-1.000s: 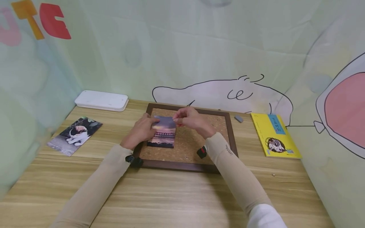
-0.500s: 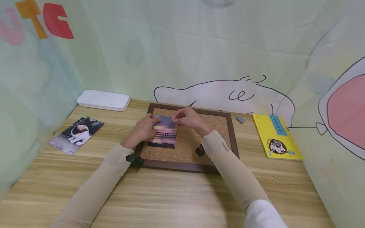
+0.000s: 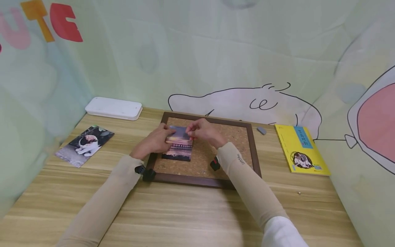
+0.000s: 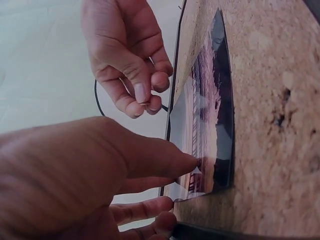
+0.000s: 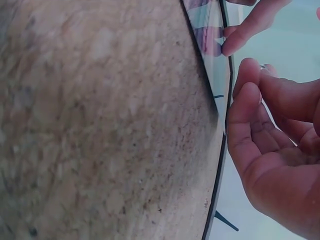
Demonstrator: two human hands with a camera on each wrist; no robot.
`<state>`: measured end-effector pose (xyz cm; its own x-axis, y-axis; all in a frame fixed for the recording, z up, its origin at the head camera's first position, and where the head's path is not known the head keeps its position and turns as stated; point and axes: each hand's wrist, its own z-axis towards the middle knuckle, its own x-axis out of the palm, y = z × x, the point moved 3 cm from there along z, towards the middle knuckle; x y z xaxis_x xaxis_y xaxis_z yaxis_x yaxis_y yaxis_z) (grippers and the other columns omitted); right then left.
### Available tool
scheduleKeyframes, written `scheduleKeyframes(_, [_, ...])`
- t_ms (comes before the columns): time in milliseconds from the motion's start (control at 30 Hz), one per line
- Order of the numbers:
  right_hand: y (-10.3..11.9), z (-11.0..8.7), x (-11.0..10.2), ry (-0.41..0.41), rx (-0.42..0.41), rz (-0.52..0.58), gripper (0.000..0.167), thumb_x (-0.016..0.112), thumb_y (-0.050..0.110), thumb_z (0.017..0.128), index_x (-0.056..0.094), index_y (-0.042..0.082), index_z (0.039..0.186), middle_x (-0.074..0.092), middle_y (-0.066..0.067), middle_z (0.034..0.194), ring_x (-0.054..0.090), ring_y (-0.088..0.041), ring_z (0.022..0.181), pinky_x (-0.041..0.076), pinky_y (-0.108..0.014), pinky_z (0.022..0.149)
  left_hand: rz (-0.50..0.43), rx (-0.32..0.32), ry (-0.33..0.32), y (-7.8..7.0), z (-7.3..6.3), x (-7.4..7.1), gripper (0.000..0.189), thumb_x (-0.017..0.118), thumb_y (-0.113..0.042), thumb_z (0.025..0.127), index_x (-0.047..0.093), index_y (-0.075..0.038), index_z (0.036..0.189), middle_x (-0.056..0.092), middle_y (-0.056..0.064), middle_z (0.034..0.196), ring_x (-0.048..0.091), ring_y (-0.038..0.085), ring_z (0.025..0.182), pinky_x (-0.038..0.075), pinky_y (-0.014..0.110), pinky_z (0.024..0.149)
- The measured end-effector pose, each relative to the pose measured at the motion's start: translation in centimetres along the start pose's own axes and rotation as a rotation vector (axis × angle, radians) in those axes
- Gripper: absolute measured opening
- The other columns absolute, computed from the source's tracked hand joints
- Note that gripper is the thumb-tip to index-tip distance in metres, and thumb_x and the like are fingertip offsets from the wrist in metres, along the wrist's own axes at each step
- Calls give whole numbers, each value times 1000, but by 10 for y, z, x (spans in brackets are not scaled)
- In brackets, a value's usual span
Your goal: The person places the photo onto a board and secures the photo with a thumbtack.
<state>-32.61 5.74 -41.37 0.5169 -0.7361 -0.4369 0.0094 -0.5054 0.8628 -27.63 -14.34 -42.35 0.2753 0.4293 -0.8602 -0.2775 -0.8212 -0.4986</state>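
A sunset photo (image 3: 179,151) lies on a cork board (image 3: 222,147) with a dark brown frame, left of its middle. My left hand (image 3: 157,139) holds the photo down at its left side, its thumb and fingers pressing on the print. At the photo's upper right corner is my right hand (image 3: 203,132), thumb and fingertips brought together. Between them, a small shiny thumbtack (image 5: 263,66) shows in the right wrist view, mostly hidden by the fingers. The left wrist view shows the photo's surface bowed a little, with the right fingertips beyond it.
A cat photo (image 3: 86,145) lies on the table to the left, below a white case (image 3: 113,108). Right of the board are a grey eraser (image 3: 261,130) and a yellow book (image 3: 300,151). One tiny metallic piece (image 3: 299,193) sits nearer the front right.
The right hand has shifted slightly left over the photo's corner, its wrist moving the same way. The left hand stays on the photo. The head view has turned a little left.
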Motion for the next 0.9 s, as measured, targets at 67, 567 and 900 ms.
scheduleKeyframes(67, [-1,2,0,2,9,-16,13,65,5,106,74,-3,112,66,-4,94,64,-15,82,54,-30,77,4,2,6,-1,-1,-1,69,67,-5,90,50,4,156,43,31,149,53,41,124,50,56,107])
scheduleKeyframes(567, [-4,11,5,42,51,-76,8,67,8,105,73,4,107,65,-2,95,58,-16,84,51,-27,71,2,-10,28,-2,0,0,70,67,-8,92,48,3,158,41,29,151,51,39,125,48,53,108])
scheduleKeyframes(900, [-3,15,6,38,55,-112,9,67,7,104,75,5,107,65,-2,95,59,-15,84,50,-25,71,-6,-7,19,-1,0,1,70,66,-6,92,47,4,158,41,29,151,51,38,123,49,51,105])
